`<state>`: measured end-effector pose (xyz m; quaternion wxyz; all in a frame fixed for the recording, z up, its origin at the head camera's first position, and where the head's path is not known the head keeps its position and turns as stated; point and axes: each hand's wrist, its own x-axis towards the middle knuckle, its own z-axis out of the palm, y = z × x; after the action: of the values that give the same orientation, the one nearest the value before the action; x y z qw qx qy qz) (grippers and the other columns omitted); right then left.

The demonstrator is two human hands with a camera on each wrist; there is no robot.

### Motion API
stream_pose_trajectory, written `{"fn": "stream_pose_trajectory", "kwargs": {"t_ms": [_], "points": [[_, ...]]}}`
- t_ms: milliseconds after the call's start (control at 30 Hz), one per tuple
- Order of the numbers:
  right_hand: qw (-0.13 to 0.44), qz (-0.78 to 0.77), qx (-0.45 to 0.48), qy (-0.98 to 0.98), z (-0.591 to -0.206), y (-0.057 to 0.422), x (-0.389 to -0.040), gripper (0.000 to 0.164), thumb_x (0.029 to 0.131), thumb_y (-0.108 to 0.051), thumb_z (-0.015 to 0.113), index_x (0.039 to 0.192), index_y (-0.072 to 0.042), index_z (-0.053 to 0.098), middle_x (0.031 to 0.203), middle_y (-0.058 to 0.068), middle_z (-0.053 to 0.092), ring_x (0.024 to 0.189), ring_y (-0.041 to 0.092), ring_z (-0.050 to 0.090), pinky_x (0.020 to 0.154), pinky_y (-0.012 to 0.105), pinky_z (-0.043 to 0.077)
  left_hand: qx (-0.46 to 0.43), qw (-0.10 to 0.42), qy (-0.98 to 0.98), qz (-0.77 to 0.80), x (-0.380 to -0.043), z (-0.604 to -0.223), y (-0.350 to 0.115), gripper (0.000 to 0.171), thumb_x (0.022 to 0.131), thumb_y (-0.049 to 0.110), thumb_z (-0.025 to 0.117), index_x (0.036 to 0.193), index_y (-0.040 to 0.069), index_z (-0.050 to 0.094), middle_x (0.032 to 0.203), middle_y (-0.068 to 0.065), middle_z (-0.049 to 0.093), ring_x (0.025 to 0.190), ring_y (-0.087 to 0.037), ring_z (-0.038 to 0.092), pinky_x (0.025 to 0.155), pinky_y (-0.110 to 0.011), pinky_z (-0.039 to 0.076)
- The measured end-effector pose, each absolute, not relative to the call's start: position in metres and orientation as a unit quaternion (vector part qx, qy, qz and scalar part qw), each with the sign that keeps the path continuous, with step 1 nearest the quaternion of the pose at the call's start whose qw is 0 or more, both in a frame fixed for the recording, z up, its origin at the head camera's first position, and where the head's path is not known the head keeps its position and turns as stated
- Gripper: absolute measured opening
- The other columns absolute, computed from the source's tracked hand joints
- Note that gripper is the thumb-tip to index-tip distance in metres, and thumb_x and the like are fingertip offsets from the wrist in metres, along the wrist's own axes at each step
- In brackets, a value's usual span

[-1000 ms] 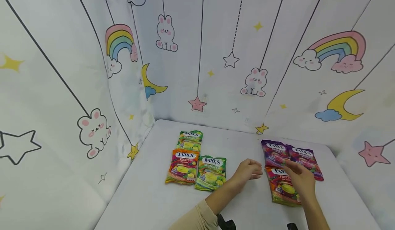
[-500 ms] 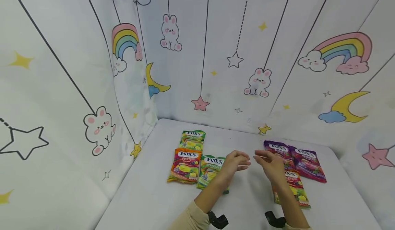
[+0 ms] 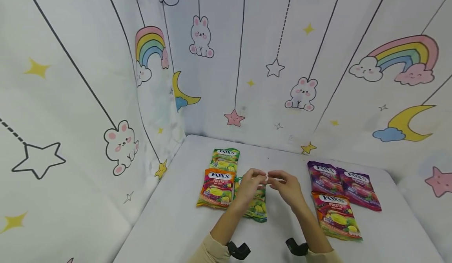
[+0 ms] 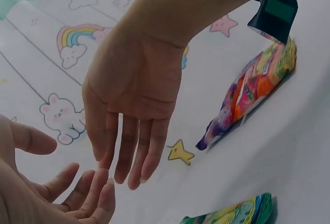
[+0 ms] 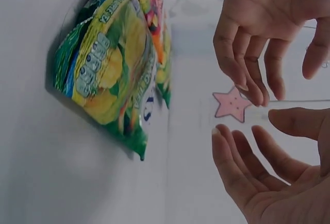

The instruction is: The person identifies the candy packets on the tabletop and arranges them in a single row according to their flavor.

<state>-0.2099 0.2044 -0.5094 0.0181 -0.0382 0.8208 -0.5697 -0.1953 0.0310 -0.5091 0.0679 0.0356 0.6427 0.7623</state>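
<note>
My left hand point(image 3: 250, 186) and right hand point(image 3: 290, 188) are raised above the middle of the table, fingertips facing and very close together. Both have loosely bent fingers with nothing between them. Behind the left hand lies a green candy bag point(image 3: 258, 210), partly hidden by it in the head view. Beside that bag are an orange-red fruit candy bag point(image 3: 216, 188) and another green candy bag point(image 3: 226, 159). To the right of the right hand lie a second fruit candy bag point(image 3: 337, 216) and two purple candy bags point(image 3: 324, 178). The right wrist view shows the nearby green bag's printed front.
The white tabletop point(image 3: 183, 231) stretches between and around the two bag groups. White cloth walls point(image 3: 208, 90) printed with rabbits, stars and rainbows stand at the back and sides. Black bands point(image 3: 238, 251) sit on both wrists.
My right hand has moved left from above the right-hand bags towards the left hand, uncovering the fruit bag. The left hand has shifted left, over the green bag. The head view has turned slightly.
</note>
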Motion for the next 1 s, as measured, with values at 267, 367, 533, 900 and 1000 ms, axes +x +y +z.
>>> {"fn": "stream_pose_trajectory", "kwargs": {"t_ms": [267, 367, 533, 900, 1000], "points": [[0.037, -0.566, -0.039, 0.822, -0.517, 0.171, -0.209, 0.027, 0.099, -0.014, 0.071, 0.125, -0.007, 0.072, 0.125, 0.016, 0.071, 0.104, 0.028, 0.074, 0.091, 0.046, 0.06, 0.005, -0.011, 0.755, 0.656, -0.191, -0.517, -0.014, 0.034, 0.102, 0.032, 0.061, 0.123, 0.005, 0.064, 0.116, -0.006, 0.065, 0.099, -0.028, 0.065, 0.082, -0.037, 0.055], [0.044, -0.554, -0.041, 0.831, -0.522, 0.159, -0.208, 0.028, 0.097, -0.015, 0.073, 0.124, -0.007, 0.072, 0.121, 0.013, 0.073, 0.102, 0.027, 0.074, 0.09, 0.049, 0.06, -0.021, -0.042, 0.792, 0.609, -0.19, -0.523, -0.03, 0.037, 0.102, 0.034, 0.062, 0.126, 0.005, 0.064, 0.122, -0.008, 0.064, 0.104, -0.026, 0.063, 0.085, -0.04, 0.054], [0.051, -0.517, -0.064, 0.852, -0.529, 0.14, -0.208, 0.034, 0.096, -0.02, 0.074, 0.126, -0.004, 0.071, 0.117, 0.012, 0.074, 0.105, 0.03, 0.071, 0.086, 0.047, 0.06, -0.063, -0.085, 0.83, 0.548, -0.191, -0.531, -0.053, 0.042, 0.1, 0.03, 0.064, 0.13, 0.001, 0.062, 0.133, -0.016, 0.058, 0.123, -0.035, 0.056, 0.1, -0.054, 0.049], [0.1, -0.526, -0.095, 0.839, -0.554, 0.109, -0.205, 0.035, 0.1, -0.015, 0.069, 0.129, 0.005, 0.065, 0.117, 0.022, 0.073, 0.091, 0.029, 0.076, 0.075, 0.04, 0.063, -0.134, -0.114, 0.894, 0.412, -0.19, -0.559, -0.093, 0.055, 0.095, 0.029, 0.068, 0.138, -0.004, 0.057, 0.132, -0.027, 0.051, 0.118, -0.043, 0.049, 0.094, -0.06, 0.047], [0.096, -0.527, -0.086, 0.84, -0.557, 0.103, -0.205, 0.036, 0.099, -0.015, 0.07, 0.128, 0.005, 0.065, 0.116, 0.022, 0.073, 0.088, 0.026, 0.076, 0.074, 0.039, 0.063, -0.138, -0.099, 0.899, 0.403, -0.189, -0.568, -0.101, 0.057, 0.095, 0.03, 0.068, 0.139, -0.004, 0.055, 0.129, -0.029, 0.053, 0.114, -0.044, 0.053, 0.092, -0.061, 0.049]]}}
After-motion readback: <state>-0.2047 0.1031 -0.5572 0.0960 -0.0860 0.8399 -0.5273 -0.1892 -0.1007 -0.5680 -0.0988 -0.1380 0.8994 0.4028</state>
